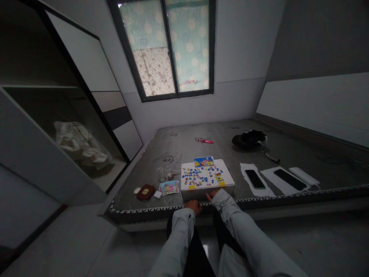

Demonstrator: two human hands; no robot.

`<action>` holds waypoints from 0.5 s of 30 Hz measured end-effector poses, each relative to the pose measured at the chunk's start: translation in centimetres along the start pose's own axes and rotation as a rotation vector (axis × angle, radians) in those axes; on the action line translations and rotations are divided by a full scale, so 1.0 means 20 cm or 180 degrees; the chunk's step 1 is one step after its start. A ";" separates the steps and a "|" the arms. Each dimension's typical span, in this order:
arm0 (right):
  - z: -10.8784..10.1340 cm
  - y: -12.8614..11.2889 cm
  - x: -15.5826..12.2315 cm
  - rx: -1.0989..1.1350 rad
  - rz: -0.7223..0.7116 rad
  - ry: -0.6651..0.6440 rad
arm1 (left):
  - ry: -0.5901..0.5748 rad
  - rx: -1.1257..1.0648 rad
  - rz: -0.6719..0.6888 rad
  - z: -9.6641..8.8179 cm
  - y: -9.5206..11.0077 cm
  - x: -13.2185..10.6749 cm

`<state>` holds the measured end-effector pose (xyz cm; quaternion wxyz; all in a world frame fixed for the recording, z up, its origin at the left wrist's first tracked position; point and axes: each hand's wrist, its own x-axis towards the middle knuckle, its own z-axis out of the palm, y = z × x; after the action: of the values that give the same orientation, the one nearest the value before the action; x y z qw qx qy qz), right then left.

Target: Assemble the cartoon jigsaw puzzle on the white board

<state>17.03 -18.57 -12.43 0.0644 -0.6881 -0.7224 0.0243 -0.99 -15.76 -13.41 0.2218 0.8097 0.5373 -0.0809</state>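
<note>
Reaching over the near edge of the mattress (288, 154), the left hand (193, 206) sits just short of the white box (227, 181), and the right hand (212, 194) touches the box's near wall. I cannot tell whether either hand is clenched or slack, and neither visibly grasps anything. On the box top the puzzle pieces (198, 177) lie scattered and seem mostly unjoined, so the assembling looks barely begun. A picture card (203, 161) lies at the box's far edge. Two phones (255, 179) lie to the right, and a black bundle (249, 138) lies farther back.
</note>
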 end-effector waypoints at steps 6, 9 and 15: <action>-0.06 -0.06 0.00 -0.0181 -0.0131 -0.0266 | 0.0046 -0.0134 -0.0031 0.00 -0.03 -0.02; -0.06 -0.08 0.00 -0.0239 -0.0151 -0.0316 | 0.0087 -0.0256 -0.0090 -0.01 -0.02 -0.03; -0.08 -0.10 -0.02 -0.0292 -0.0131 -0.0367 | 0.0099 -0.0633 -0.0138 -0.03 -0.02 -0.04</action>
<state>15.21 -19.18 -10.53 -0.0084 -0.6728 -0.7392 0.0294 -1.70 -16.06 -12.70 0.2909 0.7730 0.5634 -0.0193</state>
